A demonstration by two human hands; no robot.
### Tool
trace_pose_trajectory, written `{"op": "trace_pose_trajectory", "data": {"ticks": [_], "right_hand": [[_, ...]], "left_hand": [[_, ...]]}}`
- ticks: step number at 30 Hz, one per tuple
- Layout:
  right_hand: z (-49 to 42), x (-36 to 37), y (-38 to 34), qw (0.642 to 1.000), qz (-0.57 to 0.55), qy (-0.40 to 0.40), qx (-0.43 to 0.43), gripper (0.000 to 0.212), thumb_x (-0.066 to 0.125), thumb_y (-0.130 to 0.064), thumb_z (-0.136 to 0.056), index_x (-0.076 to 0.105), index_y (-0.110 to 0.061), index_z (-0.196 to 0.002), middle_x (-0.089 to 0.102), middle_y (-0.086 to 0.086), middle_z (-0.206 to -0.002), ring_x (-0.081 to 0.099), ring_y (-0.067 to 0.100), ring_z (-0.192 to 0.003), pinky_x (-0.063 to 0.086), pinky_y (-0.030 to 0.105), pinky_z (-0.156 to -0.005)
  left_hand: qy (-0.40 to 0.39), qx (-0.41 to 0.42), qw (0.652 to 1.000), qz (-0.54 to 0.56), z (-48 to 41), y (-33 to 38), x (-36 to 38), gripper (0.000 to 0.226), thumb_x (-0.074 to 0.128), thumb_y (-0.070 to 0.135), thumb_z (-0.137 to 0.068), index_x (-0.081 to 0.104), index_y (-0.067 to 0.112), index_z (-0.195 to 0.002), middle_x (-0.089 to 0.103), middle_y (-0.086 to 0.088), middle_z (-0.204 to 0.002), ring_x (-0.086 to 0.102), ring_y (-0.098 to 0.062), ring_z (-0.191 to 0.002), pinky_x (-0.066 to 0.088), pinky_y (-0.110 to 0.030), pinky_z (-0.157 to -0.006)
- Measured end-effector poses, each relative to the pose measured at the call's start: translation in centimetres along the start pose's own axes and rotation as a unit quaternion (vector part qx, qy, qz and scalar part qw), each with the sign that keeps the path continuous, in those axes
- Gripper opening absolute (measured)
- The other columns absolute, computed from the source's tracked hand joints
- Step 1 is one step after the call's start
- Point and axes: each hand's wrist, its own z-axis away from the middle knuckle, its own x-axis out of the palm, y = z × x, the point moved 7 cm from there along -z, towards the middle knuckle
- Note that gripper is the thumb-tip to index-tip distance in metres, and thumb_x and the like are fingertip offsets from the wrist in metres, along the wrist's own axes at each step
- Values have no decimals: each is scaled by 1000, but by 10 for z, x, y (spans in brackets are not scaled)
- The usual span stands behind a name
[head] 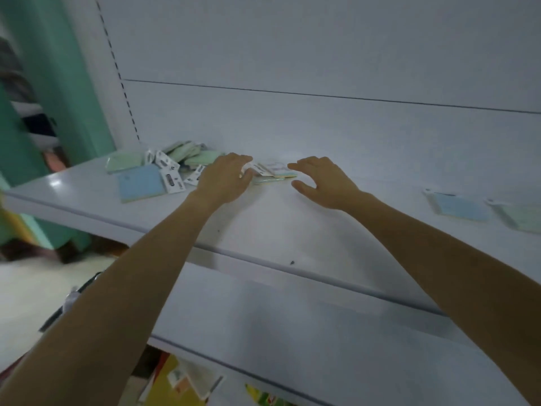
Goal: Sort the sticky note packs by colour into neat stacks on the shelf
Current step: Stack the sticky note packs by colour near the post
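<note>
1. White shop shelving fills the view: a pale back panel with a dark seam across it, and a white shelf (263,230) running from upper left to lower right, with a second shelf below it.
2. Toward the left end of the shelf lies a loose heap of sticky note packs (175,161), mostly pale green, with white header cards showing among them.
3. One blue pack (142,183) lies flat at the front of that heap, its white header card at its right edge.
4. Between the two hands, near the back of the shelf, sits a small stack of packs (275,174) with a white card on top and green and yellowish edges showing.
5. The left hand (225,180) is palm down at the left side of this stack; its fingers (243,159) are curled over the stack's left edge, and whether they grip it cannot be told.
6. The right hand (325,183) is just to the right of the stack, its fingers spread and open, thumb out toward the front, holding nothing.
7. Far to the right, well apart from the hands, a second blue pack (459,206) lies flat, with a pale green pack (521,216) just beside it at the frame edge.
8. Yellow and green goods show blurred under the lower shelf.
</note>
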Motion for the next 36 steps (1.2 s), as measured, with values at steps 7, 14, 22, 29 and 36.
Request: {"op": "trace_pose_trajectory", "data": {"ticks": [7, 14, 22, 29, 36], "right_hand": [[-61, 41, -5, 998, 6, -58, 11, 66, 30, -62, -73, 43, -31, -130, 52, 0, -130, 46, 27, -118, 38, 38, -97], [-91, 65, 24, 993, -38, -100, 44, 67, 61, -34, -82, 31, -23, -141, 41, 4, -145, 38, 28, -131, 32, 40, -109], [-92, 63, 27, 993, -56, -67, 80, 49, 62, -32, -83, 49, -23, -129, 57, 4, -130, 51, 24, -118, 36, 31, -100], [-64, 51, 29, 987, -62, -50, 139, 47, 59, -33, -87, 49, -20, -131, 51, 3, -139, 46, 21, -127, 32, 28, -104], [-14, 34, 38, 973, -41, 8, 227, 40, 53, -18, -90, 50, -13, -130, 50, 11, -138, 45, 26, -128, 30, 31, -107]], "left_hand": [[-57, -6, 998, -35, -28, -67, 8, 45, 43, 34, -94, 41, 21, -137, 43, -5, -145, 37, -24, -135, 32, -38, -109], [-187, 48, 981, -3, -65, -72, 43, 66, 59, 51, -81, 38, 26, -138, 38, 2, -148, 34, -17, -138, 28, -34, -113], [-231, 130, 964, 16, -74, -58, 53, 60, 54, 58, -68, 55, 29, -120, 57, 1, -122, 54, -18, -114, 43, -38, -100], [-203, 179, 963, -1, -72, -52, 58, 48, 58, 48, -82, 49, 32, -127, 44, -3, -107, 55, -22, -101, 42, -29, -90], [-213, 204, 955, 16, -68, -32, 66, 54, 48, 60, -83, 51, 18, -118, 58, -3, -122, 56, -21, -104, 37, -27, -80]]}}
